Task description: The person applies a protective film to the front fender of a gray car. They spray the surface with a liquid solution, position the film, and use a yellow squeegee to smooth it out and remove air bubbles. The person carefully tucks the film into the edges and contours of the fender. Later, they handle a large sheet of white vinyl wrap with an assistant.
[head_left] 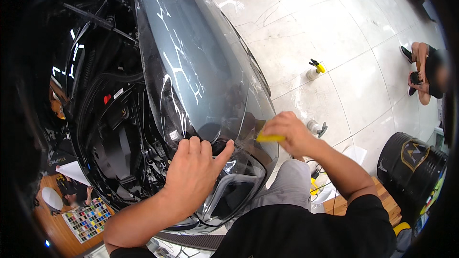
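"So, what does each grip hold?"

"The right hand [292, 131] is closed narrowly around a yellow squeegee [270, 138], at the right side of the car's near front corner. The left hand [193, 167], to its left, carries no tool; its thumb stands wide of the fingers, and it seems to press on the surface rather than clasp anything."

"Which step would you call this?"

"Smoothing, I'd judge: working clear film [246, 146] down between the two hands, just beyond the headlight [232, 196]. The next move calls for a firm left hand and a flat squeegee edge, stroking toward the film's loose right side. Whether that edge bears on the film now, I can't tell."

"And how does the film look?"

"Transparent, wet-looking and creased near the hands. It lies over the glossy grey fender [201, 57], which runs away to the far side with bright, branching light reflections along it."

"What is around it?"

"On the left, the open engine bay [114, 153], dark and crowded. On the right, two spray bottles [313, 73] [315, 127] stand on the pale tiled floor [354, 24], one farther off than the other. Nearer and farther right sits a black drum [406, 162]."
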### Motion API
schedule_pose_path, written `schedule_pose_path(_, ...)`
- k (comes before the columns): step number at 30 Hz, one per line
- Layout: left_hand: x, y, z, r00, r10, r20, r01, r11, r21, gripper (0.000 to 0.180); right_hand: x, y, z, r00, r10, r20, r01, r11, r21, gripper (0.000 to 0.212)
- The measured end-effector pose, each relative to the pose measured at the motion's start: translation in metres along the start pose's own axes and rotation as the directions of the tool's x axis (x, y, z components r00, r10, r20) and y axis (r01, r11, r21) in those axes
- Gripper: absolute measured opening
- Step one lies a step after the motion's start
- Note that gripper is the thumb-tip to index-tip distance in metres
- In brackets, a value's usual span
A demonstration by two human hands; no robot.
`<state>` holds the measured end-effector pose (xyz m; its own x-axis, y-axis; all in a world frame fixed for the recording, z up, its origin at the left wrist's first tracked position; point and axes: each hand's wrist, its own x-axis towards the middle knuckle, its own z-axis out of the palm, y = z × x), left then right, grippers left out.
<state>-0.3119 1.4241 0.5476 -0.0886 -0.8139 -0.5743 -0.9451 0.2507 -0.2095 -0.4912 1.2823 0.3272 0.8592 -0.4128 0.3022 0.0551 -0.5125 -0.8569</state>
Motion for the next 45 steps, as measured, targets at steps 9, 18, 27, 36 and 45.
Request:
schedule_pose_path(9,0.009,-0.001,-0.001,0.999,0.013,-0.048,-0.011,0.999,0.034,0.059,0.136,-0.035,-0.012,0.93,-0.28,-0.237,0.184,0.915,-0.359,0.039)
schedule_pose_path(18,0.002,0.001,0.002,0.999,0.034,-0.041,-0.028,0.988,0.15,0.052,0.096,-0.04,-0.038,0.925,0.378,-0.032,-0.342,0.867,0.363,0.027)
schedule_pose_path(27,-0.004,0.003,0.01,0.995,0.006,-0.103,-0.001,0.999,0.046,0.055,0.101,-0.048,-0.029,0.977,0.124,0.176,-0.149,0.979,0.137,0.032)
schedule_pose_path(36,-0.031,0.004,0.016,0.936,-0.008,-0.352,-0.015,0.998,-0.061,0.045,0.081,-0.064,-0.016,0.991,-0.07,0.118,0.064,0.997,0.051,0.025)
schedule_pose_path(45,-0.022,-0.016,0.049,0.691,-0.627,0.36,-0.114,-0.587,-0.802,0.032,0.075,-0.077,-0.009,0.966,-0.194,0.169,0.202,0.979,-0.033,0.019)
